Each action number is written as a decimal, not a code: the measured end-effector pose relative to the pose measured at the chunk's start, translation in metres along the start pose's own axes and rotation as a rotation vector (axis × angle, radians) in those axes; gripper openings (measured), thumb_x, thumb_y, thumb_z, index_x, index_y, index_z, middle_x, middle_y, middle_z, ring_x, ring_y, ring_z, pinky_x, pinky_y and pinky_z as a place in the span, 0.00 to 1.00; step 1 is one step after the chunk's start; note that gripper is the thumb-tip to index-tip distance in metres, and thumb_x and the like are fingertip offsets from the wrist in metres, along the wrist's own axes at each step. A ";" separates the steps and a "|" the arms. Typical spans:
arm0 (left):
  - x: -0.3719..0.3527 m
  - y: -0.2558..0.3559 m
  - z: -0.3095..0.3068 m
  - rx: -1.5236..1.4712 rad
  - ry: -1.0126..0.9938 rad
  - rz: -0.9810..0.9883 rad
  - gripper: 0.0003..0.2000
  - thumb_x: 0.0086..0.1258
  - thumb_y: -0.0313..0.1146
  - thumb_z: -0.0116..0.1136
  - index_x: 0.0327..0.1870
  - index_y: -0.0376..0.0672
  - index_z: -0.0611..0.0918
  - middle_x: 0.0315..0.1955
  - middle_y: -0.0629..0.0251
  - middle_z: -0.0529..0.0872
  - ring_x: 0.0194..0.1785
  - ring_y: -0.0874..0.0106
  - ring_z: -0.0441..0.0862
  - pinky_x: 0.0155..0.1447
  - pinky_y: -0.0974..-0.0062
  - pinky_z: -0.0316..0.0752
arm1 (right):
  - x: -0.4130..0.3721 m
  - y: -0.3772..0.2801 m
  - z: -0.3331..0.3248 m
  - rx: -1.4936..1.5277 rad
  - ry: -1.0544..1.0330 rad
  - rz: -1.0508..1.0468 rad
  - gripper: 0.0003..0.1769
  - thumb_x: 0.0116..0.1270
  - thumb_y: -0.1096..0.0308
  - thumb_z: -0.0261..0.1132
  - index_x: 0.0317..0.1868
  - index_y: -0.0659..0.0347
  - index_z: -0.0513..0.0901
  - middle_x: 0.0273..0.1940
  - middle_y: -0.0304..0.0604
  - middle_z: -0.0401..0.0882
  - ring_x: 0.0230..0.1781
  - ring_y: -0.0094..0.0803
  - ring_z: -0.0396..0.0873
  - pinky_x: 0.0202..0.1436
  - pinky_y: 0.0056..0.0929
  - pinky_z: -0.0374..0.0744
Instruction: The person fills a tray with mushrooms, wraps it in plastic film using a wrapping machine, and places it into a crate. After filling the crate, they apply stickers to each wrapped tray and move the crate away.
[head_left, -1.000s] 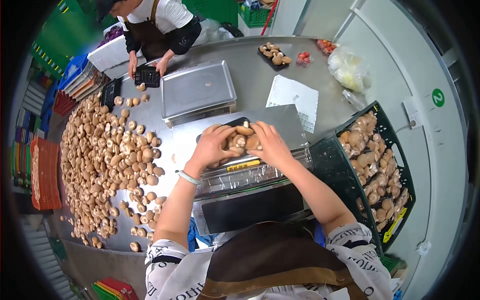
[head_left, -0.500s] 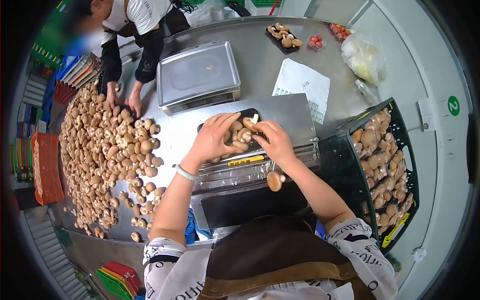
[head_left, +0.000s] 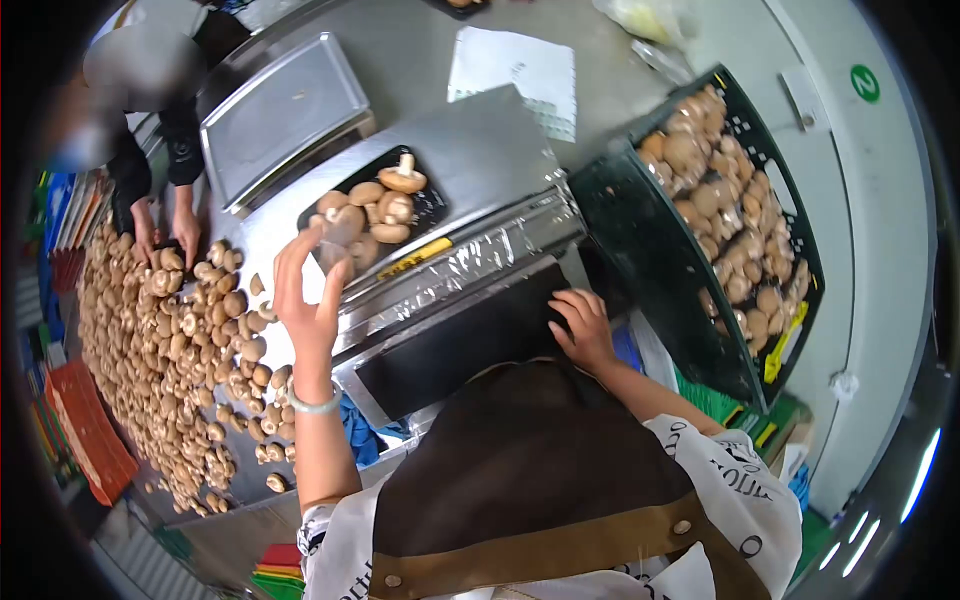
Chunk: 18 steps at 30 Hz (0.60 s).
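Observation:
A black tray point(head_left: 431, 200) of mushrooms rests on the steel top of a film-wrapping machine point(head_left: 480, 150). One mushroom point(head_left: 402, 177) on it lies cap down with its stem up. At the tray's left end is my left hand point(head_left: 308, 295), thumb and fingers apart, fingertips close to the nearest mushrooms. My right hand point(head_left: 586, 330) lies with fingers spread at the right edge of the machine's dark plate point(head_left: 450, 340), and nothing shows in it. Between plate and tray runs clear film point(head_left: 490, 250) beside a yellow label strip point(head_left: 415, 258).
Loose mushrooms point(head_left: 180, 370) cover the table on the left, where a co-worker's hands point(head_left: 185, 228) reach in. A weighing scale point(head_left: 285, 120) stands behind. On the right is a dark green crate point(head_left: 640, 250) of wrapped mushroom packs point(head_left: 745, 215). A paper sheet point(head_left: 515, 70) lies at the back.
My right hand has left the tray and come down to the dark plate. My left hand has shifted to the tray's left end. The mushroom below my right forearm no longer shows. The view has turned.

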<state>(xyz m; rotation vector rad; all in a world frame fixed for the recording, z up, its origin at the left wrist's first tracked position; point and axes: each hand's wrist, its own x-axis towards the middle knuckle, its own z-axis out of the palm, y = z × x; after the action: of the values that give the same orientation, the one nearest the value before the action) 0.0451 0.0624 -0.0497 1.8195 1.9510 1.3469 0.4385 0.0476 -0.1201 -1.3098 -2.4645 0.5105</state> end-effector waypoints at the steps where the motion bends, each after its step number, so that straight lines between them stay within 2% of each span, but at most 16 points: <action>1: -0.011 0.007 0.004 -0.031 -0.012 -0.029 0.18 0.59 0.25 0.67 0.52 0.36 0.81 0.50 0.55 0.84 0.56 0.58 0.79 0.61 0.64 0.72 | 0.001 -0.001 -0.003 0.030 -0.005 0.029 0.17 0.59 0.69 0.67 0.50 0.60 0.79 0.56 0.45 0.75 0.61 0.45 0.70 0.63 0.42 0.69; 4: -0.032 0.018 0.011 -0.011 -0.059 0.004 0.14 0.61 0.25 0.67 0.48 0.35 0.82 0.49 0.54 0.84 0.54 0.58 0.80 0.60 0.64 0.73 | 0.011 -0.004 -0.011 0.051 0.001 0.012 0.18 0.55 0.71 0.67 0.48 0.61 0.79 0.55 0.44 0.75 0.61 0.44 0.70 0.64 0.46 0.68; 7: -0.032 0.021 0.008 0.047 0.027 -0.004 0.12 0.63 0.24 0.65 0.47 0.35 0.82 0.46 0.56 0.85 0.52 0.58 0.80 0.59 0.64 0.73 | 0.009 0.000 -0.004 -0.069 0.007 -0.077 0.18 0.54 0.72 0.65 0.47 0.61 0.79 0.53 0.45 0.76 0.59 0.43 0.71 0.63 0.45 0.69; 10: -0.027 0.012 0.005 0.092 0.115 -0.057 0.10 0.65 0.23 0.63 0.47 0.35 0.82 0.44 0.58 0.86 0.49 0.64 0.81 0.56 0.69 0.74 | 0.001 0.020 0.001 -0.105 -0.033 0.037 0.14 0.53 0.73 0.62 0.43 0.62 0.78 0.47 0.43 0.76 0.52 0.42 0.74 0.56 0.44 0.72; 11: -0.026 0.010 0.003 0.094 0.138 -0.068 0.10 0.66 0.23 0.62 0.47 0.35 0.83 0.43 0.59 0.86 0.47 0.66 0.82 0.54 0.71 0.74 | -0.001 0.031 0.004 -0.099 -0.010 0.009 0.13 0.52 0.75 0.62 0.40 0.62 0.78 0.44 0.44 0.77 0.48 0.43 0.75 0.50 0.42 0.74; 13: -0.031 0.016 0.002 0.049 0.089 -0.175 0.09 0.66 0.24 0.62 0.46 0.35 0.83 0.40 0.61 0.87 0.44 0.70 0.82 0.51 0.74 0.75 | 0.008 0.026 -0.003 0.040 0.040 0.010 0.12 0.51 0.78 0.61 0.38 0.62 0.78 0.43 0.45 0.77 0.45 0.45 0.76 0.46 0.40 0.76; 14: -0.034 0.022 0.005 0.019 0.057 -0.228 0.08 0.67 0.24 0.61 0.46 0.35 0.84 0.39 0.61 0.87 0.42 0.72 0.82 0.50 0.75 0.75 | 0.010 0.023 -0.009 0.105 0.064 0.020 0.11 0.50 0.79 0.61 0.37 0.63 0.78 0.42 0.45 0.78 0.44 0.45 0.76 0.44 0.39 0.77; 15: -0.037 0.039 0.008 -0.035 -0.010 -0.284 0.08 0.68 0.25 0.61 0.45 0.35 0.84 0.36 0.63 0.87 0.38 0.77 0.81 0.47 0.78 0.76 | 0.020 0.003 -0.018 0.287 0.170 0.066 0.11 0.51 0.83 0.59 0.36 0.64 0.79 0.39 0.43 0.78 0.37 0.39 0.78 0.38 0.32 0.77; 16: -0.048 0.044 0.017 -0.143 -0.101 -0.286 0.08 0.70 0.27 0.59 0.45 0.35 0.84 0.37 0.64 0.87 0.37 0.77 0.81 0.47 0.78 0.76 | 0.023 -0.017 -0.023 0.640 0.125 0.316 0.10 0.54 0.84 0.58 0.37 0.64 0.79 0.39 0.41 0.78 0.31 0.30 0.77 0.34 0.26 0.76; 17: -0.054 0.061 0.024 -0.415 -0.308 -0.438 0.10 0.71 0.29 0.58 0.49 0.36 0.83 0.41 0.65 0.87 0.40 0.76 0.81 0.51 0.76 0.75 | 0.033 -0.035 -0.028 0.679 0.197 0.222 0.10 0.57 0.84 0.59 0.38 0.64 0.80 0.39 0.39 0.77 0.30 0.23 0.75 0.33 0.21 0.74; 18: -0.061 0.077 0.032 -0.688 -0.554 -0.646 0.15 0.71 0.32 0.58 0.56 0.38 0.80 0.49 0.65 0.84 0.46 0.74 0.79 0.55 0.74 0.73 | 0.042 -0.054 -0.033 0.819 0.196 0.182 0.10 0.57 0.83 0.60 0.39 0.64 0.80 0.40 0.41 0.78 0.31 0.23 0.76 0.33 0.20 0.74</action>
<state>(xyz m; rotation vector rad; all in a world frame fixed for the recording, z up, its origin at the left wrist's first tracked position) 0.1368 0.0148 -0.0438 0.9651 1.3481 0.9691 0.3902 0.0601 -0.0629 -1.1392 -1.6680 1.2037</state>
